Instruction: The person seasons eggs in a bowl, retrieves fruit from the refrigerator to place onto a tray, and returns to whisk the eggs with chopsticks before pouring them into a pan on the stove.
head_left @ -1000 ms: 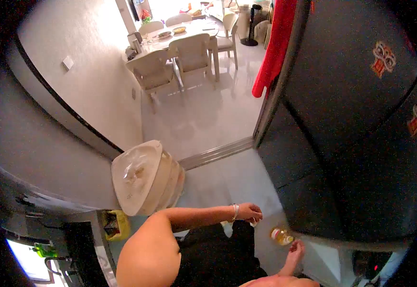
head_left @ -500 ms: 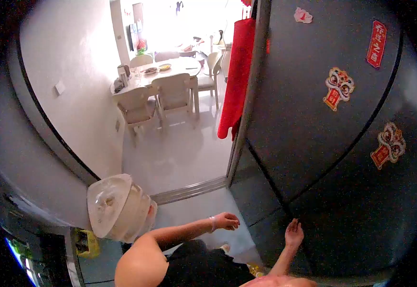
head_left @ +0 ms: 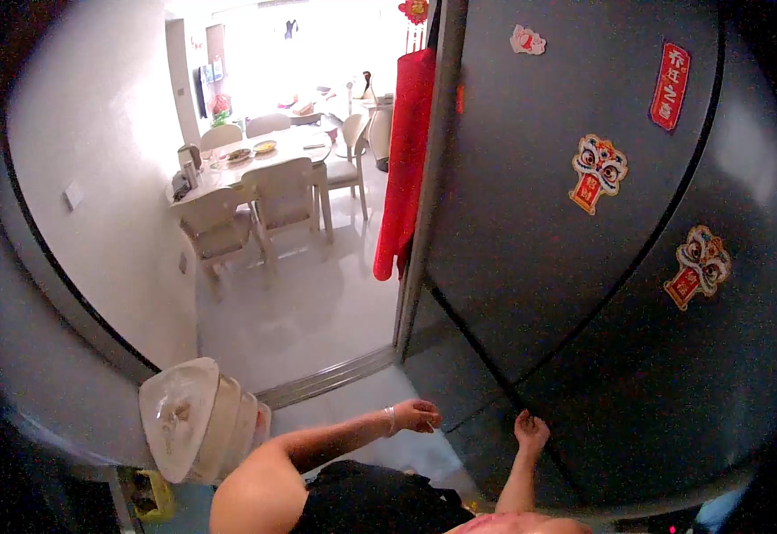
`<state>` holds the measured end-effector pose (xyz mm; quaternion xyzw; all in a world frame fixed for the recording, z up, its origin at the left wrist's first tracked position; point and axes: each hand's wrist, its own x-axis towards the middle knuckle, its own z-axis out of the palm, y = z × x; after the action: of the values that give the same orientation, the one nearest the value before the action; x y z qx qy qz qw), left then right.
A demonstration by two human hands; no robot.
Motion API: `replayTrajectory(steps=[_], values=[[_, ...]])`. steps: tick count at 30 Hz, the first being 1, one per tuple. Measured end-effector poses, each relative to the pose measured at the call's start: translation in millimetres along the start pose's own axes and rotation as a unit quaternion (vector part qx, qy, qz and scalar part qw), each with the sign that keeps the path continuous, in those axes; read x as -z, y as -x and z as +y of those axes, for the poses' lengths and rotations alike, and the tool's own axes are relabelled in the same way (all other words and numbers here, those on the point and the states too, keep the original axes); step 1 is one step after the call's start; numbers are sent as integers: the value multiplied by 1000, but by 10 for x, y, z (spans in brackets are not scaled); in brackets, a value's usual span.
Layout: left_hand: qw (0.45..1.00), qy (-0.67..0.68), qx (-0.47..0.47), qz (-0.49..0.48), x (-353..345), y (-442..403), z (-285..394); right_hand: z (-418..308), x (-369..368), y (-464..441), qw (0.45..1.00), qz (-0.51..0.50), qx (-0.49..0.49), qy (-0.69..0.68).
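Observation:
My left hand (head_left: 419,416), with a band around its wrist, hangs in front of my body. Its fingers are curled and a small pale spot shows by the fingertips; what it is cannot be made out. To the right, my right hand (head_left: 531,431) is raised with bent fingers beside the dark seam of a large dark grey refrigerator (head_left: 602,356). Whether these fingertips touch the door is unclear. The refrigerator doors look closed. Stickers decorate them: two lion-head ones (head_left: 598,173) and a red strip with writing (head_left: 670,86).
A stack of pale lidded containers (head_left: 179,418) stands left of my arm, near a yellow bag (head_left: 155,497). Beyond the metal door track (head_left: 326,378) are a dining table (head_left: 295,142) with dishes and several chairs (head_left: 281,196). Red cloth (head_left: 406,160) hangs by the doorway.
The view has shifted, so the room sits further left and slightly lower. My right hand's fingers, straighter before, are now more bent beside the refrigerator seam. My left hand's fingers have curled in more.

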<state>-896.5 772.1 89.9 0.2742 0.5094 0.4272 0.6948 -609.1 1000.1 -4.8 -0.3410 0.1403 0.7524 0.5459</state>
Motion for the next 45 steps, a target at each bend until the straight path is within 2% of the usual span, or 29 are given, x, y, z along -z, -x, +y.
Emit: replayTrajectory(steps=[1,4,8,10,13,16,17,18,19,20,21,24,25,26,27,28,30,31,32,33,34,35,38,40,42,45], values=[[1000,4,-2,-7,48,45,-16,26,-38,14,999,11,30,10],[999,26,6,27,224,357,30,38,-80,-50,999,37,35,9],[998,34,-5,61,554,722,-59,2,45,-73,998,-10,40,45],[996,46,-13,75,689,913,-59,31,126,-193,993,-43,51,99],[995,25,-8,94,827,1131,-54,-63,351,-429,974,-204,35,95],[994,71,-44,64,993,1214,-244,-105,388,-572,991,-128,43,-1],[990,87,-52,94,953,1331,-253,-86,299,-449,995,-78,57,-4],[985,101,-61,126,932,1438,-202,14,30,-207,997,-28,69,-5],[980,126,-57,142,1011,1441,-311,269,-341,329,997,-41,63,-10],[980,119,-56,151,1176,1364,-505,165,-210,-196,992,-34,104,66],[990,40,-45,126,1241,1401,-444,81,-160,-344,989,-28,118,81],[992,28,-27,122,1105,1273,-51,209,-228,-237,995,-23,80,51],[995,13,-31,92,1035,1064,105,209,-139,-171,997,-24,60,40],[998,-10,-28,55,974,921,257,455,-293,382,993,-14,76,85],[998,-27,-35,43,999,767,384,382,84,216,992,-58,81,76],[998,-45,-48,24,1004,489,515,584,-62,755,993,23,92,65],[995,-37,-90,3,1075,-60,712,588,518,1056,996,-66,32,42],[993,-5,-114,3,1134,-341,782,609,815,1150,984,-90,49,147],[990,27,-138,0,1132,-566,846,600,1049,1250,886,-119,140,426],[988,57,-144,28,1096,-856,979,565,1242,1355,625,-109,292,716],[984,81,-153,49,968,-1059,1070,485,1517,1509,436,-63,390,809],[978,107,-162,69,843,-1256,1171,445,1798,1702,447,16,373,813],[969,243,-4,48,792,-2096,1253,298,2522,2175,617,246,293,688],[949,313,32,23,813,-2478,1174,202,2884,2475,700,359,285,548],[934,353,58,22,657,-2580,1348,84,3075,2692,746,415,302,425],[928,356,88,61,451,-2385,1454,-105,3184,2998,777,447,347,278]])
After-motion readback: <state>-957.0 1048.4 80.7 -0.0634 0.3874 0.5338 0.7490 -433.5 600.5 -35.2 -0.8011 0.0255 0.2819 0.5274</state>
